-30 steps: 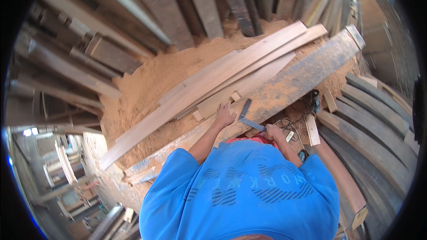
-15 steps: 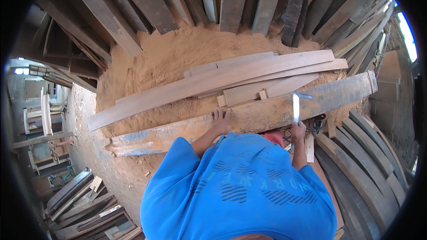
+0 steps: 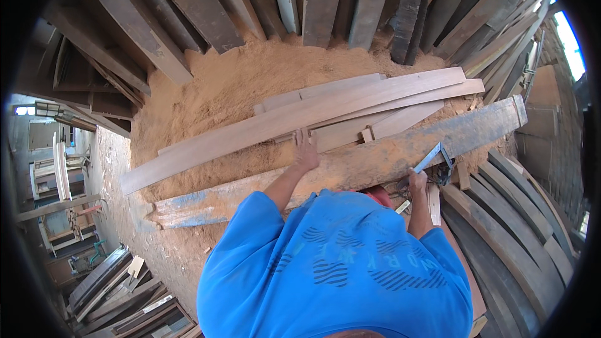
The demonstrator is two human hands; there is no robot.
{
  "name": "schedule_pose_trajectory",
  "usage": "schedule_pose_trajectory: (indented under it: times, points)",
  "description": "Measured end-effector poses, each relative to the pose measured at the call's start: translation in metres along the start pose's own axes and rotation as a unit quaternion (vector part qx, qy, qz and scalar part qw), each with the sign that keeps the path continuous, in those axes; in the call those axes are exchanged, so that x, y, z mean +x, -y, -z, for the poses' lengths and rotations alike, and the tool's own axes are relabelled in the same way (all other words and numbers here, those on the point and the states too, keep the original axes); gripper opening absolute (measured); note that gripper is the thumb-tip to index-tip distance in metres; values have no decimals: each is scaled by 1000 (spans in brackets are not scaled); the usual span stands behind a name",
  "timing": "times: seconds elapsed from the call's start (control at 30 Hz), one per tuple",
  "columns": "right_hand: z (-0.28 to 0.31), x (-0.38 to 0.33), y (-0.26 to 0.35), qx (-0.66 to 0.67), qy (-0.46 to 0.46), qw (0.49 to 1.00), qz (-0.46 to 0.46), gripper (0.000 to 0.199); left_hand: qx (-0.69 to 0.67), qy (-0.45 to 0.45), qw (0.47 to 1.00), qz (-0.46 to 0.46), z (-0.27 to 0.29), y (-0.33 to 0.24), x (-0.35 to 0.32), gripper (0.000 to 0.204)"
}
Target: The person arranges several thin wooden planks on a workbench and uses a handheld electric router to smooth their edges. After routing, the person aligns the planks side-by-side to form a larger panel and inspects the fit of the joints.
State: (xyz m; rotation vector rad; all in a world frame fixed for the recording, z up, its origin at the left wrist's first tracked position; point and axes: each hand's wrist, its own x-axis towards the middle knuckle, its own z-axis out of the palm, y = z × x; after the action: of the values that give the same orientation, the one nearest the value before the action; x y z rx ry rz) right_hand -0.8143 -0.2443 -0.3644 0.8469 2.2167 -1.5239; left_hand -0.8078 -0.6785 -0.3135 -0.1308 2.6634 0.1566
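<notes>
My right hand [image 3: 417, 181] is closed round one leg of an L-shaped metal square [image 3: 427, 158], which is tilted over the near edge of a thick, stained plank [image 3: 350, 166]. The square's other leg points down to the right, beside a dark tool [image 3: 445, 174] that I cannot make out. My left hand [image 3: 305, 151] reaches past the plank with fingers stretched out, holding nothing. Its fingertips are at the near edge of a long, pale curved board [image 3: 250, 136]; I cannot tell whether they touch it. More pale boards lie under and beside that one, with a small wood block [image 3: 367, 134].
Sawdust [image 3: 219, 81] is heaped beyond the boards. Many dark planks [image 3: 325, 6] stand along the far side. Curved timbers [image 3: 494, 225] are stacked close at my right, and more wood pieces [image 3: 119, 288] lie at the lower left.
My left hand has moved off the stained plank, away from me toward the pale boards. The square in my right hand has swung from upright to a slant, lower and to the right.
</notes>
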Motion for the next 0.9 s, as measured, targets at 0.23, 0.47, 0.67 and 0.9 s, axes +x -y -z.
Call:
schedule_pose_trajectory:
  times: [0.23, 0.47, 0.67, 0.9]
  points:
    - [-3, -24, 13, -55, 20, 998, -15, 32, 65, 14, 996, 56, 31, 103, 49, 106]
    - [8, -30, -6, -145, -89, 984, -50, 36, 202, 79, 975, 55, 28, 122, 74, 101]
    - [0, -29, 16, -182, -54, 979, -79, 40, 188, 58, 979, 44, -1, 150, 82, 144]
    - [-16, -17, 19, -103, -20, 992, -73, 27, 178, 179, 967, 39, 74, 123, 78, 151]
